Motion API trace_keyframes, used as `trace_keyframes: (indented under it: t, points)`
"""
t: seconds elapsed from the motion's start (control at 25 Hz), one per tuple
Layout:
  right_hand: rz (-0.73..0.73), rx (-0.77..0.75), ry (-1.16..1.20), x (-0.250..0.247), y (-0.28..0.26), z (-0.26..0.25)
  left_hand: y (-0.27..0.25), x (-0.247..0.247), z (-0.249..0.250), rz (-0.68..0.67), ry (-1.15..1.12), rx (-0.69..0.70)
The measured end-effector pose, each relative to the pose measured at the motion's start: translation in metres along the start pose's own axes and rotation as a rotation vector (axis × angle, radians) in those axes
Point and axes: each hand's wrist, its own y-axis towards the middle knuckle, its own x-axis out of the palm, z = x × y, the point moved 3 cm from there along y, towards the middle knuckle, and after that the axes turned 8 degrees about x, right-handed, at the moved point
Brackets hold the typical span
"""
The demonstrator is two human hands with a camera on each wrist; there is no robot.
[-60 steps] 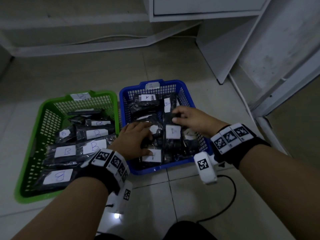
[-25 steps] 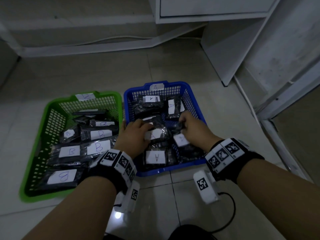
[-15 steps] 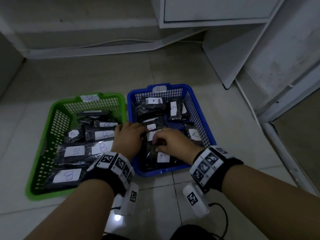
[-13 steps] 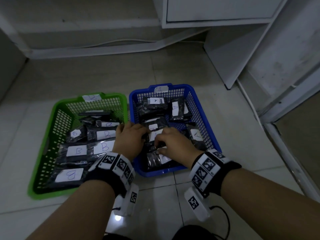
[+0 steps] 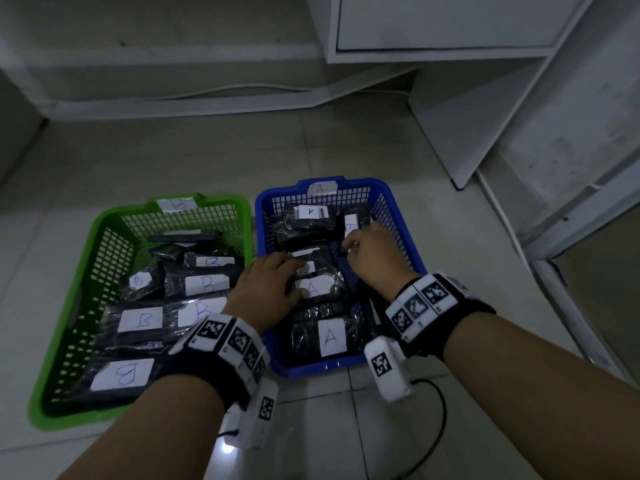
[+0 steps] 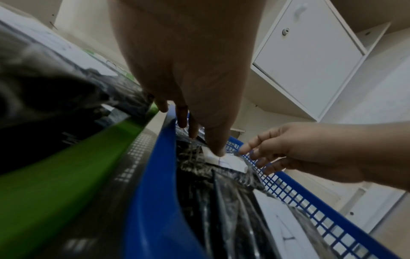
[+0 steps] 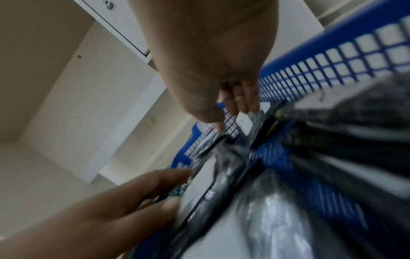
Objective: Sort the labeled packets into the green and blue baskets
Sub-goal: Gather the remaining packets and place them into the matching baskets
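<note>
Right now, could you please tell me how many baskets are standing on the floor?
2: the green basket on the left and the blue basket directly to its right, side by side. None appears to be hidden.

Probably a home or storeroom, tiled floor (image 5: 207, 161), white cabinet (image 5: 450, 26) with lockable doors

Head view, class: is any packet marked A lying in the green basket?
No: every readable label in the green basket is a B, such as the packet, while the A-labelled packets lie in the blue basket.
</note>
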Motion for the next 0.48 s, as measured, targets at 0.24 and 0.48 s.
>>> trace_keyframes:
  t: [0.24,0.48]
  points:
    - [-0.397,-0.053,-0.585,0.02,0.038,0.023,0.006,0.006,0.0,-0.084,0.043,-0.048]
    - [-0.138,-0.072,-0.571,0.003,0.041,0.027,0.004,0.002,0.006,-0.097,0.026,-0.077]
